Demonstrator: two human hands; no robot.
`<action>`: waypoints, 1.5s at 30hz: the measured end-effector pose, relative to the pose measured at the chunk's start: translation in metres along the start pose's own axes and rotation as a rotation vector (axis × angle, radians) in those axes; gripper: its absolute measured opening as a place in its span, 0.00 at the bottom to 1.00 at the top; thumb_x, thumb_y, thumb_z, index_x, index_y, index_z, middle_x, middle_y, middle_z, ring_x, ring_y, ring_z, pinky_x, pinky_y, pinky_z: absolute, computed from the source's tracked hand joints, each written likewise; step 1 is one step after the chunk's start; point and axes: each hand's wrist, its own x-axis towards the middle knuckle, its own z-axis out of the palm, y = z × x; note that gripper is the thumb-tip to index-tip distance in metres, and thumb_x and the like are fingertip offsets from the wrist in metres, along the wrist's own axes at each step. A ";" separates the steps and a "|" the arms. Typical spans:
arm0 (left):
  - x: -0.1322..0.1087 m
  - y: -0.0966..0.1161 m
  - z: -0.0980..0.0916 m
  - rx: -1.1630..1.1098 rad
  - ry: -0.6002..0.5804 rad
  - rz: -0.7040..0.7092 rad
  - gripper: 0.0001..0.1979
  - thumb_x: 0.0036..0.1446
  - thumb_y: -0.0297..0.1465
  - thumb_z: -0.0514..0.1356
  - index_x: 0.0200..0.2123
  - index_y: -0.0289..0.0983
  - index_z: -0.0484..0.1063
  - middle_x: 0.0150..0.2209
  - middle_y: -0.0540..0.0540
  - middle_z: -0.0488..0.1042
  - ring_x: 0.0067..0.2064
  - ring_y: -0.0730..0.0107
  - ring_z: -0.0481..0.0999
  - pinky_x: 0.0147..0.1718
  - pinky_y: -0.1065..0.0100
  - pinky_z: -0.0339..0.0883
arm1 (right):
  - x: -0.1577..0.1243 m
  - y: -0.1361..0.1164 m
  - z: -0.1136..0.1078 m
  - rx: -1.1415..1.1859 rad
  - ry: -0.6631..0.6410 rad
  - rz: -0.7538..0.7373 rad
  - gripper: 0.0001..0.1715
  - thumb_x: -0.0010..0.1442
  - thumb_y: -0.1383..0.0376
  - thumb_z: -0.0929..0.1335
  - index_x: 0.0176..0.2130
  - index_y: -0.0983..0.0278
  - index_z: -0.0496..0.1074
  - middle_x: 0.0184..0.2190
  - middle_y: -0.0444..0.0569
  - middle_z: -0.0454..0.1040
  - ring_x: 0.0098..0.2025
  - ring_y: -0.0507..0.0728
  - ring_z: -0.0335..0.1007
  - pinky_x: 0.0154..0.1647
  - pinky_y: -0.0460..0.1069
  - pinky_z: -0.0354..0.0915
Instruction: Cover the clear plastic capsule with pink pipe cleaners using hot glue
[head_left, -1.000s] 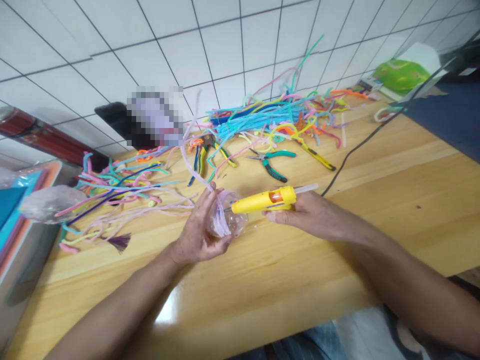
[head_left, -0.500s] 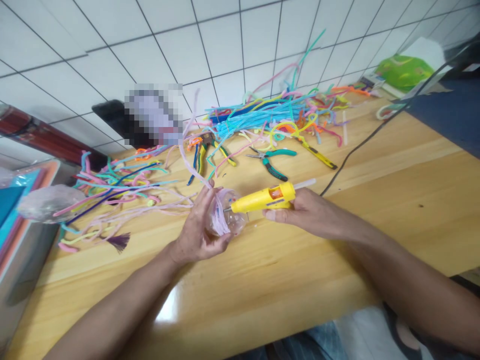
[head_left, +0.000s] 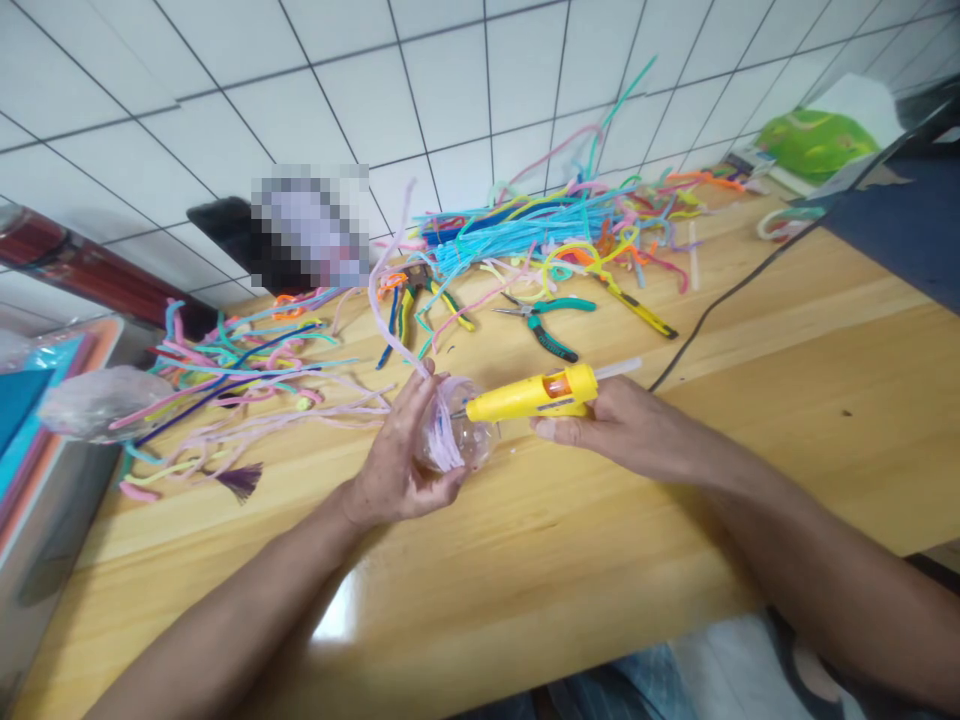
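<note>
Clasping the clear plastic piece [head_left: 480, 448] in the left hand [head_left: 401, 460], kept the thumb on its near side and the fingers on its far side, with the lilac strands [head_left: 445, 446] banded across it. Gripped the yellow glue gun [head_left: 517, 398] in the right hand [head_left: 611, 425], its nozzle [head_left: 459, 414] aimed left into the lilac band, too close to tell touching from almost touching. Could not make out any glue at the tip.

Noticed just one small change from half a second ago: a slight lean to the right in the loose lilac end [head_left: 390, 325], curving away from the left fingertips. Held gun and plastic piece otherwise in much the same relation as before. Read this as steady work at one place on the band, rather than a new step.

Farther out on the tabletop [head_left: 765, 400], had the teal-handled pliers [head_left: 535, 321] lying splayed beyond the gun, with the yellow cutter [head_left: 645, 312] to their right and the yellow-handled pliers [head_left: 407, 310] to their left. Saw, past these, the light-blue bundle [head_left: 517, 238] near the tiled wall [head_left: 465, 80], and off to the left, a tangle of coloured stems [head_left: 247, 360] and a dark purple tassel [head_left: 241, 482].
</note>
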 end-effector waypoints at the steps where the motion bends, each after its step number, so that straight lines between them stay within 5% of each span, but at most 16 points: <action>1: 0.000 0.000 0.000 0.008 0.000 0.006 0.55 0.62 0.40 0.69 0.82 0.48 0.39 0.83 0.33 0.43 0.77 0.37 0.64 0.75 0.34 0.59 | 0.000 -0.001 0.000 -0.006 0.009 0.005 0.14 0.66 0.54 0.70 0.34 0.61 0.77 0.28 0.44 0.73 0.30 0.55 0.66 0.32 0.50 0.62; 14: 0.002 -0.001 -0.001 -0.019 0.016 0.033 0.55 0.62 0.40 0.71 0.82 0.47 0.42 0.82 0.32 0.45 0.76 0.39 0.66 0.75 0.38 0.60 | -0.002 -0.004 0.000 -0.101 0.009 0.023 0.15 0.67 0.55 0.69 0.33 0.62 0.76 0.29 0.44 0.72 0.31 0.56 0.67 0.33 0.50 0.60; 20: 0.001 -0.003 0.000 -0.003 0.024 0.039 0.55 0.61 0.41 0.71 0.82 0.47 0.43 0.80 0.33 0.54 0.76 0.40 0.66 0.75 0.38 0.60 | -0.003 -0.004 -0.002 -0.089 -0.031 0.011 0.16 0.67 0.54 0.68 0.37 0.62 0.77 0.30 0.45 0.74 0.32 0.56 0.69 0.34 0.50 0.61; 34: 0.004 -0.001 -0.001 0.020 0.007 0.068 0.56 0.62 0.40 0.70 0.82 0.45 0.40 0.82 0.33 0.48 0.75 0.42 0.67 0.75 0.39 0.60 | -0.003 -0.004 -0.001 -0.115 0.012 0.003 0.15 0.67 0.55 0.69 0.35 0.62 0.78 0.28 0.44 0.73 0.31 0.56 0.68 0.31 0.49 0.62; 45: 0.005 0.000 0.000 0.040 0.032 0.076 0.55 0.62 0.42 0.69 0.82 0.44 0.42 0.78 0.32 0.57 0.76 0.42 0.66 0.75 0.40 0.61 | -0.002 -0.003 -0.001 -0.098 -0.016 -0.005 0.16 0.67 0.54 0.68 0.37 0.62 0.78 0.31 0.46 0.76 0.33 0.57 0.70 0.35 0.51 0.64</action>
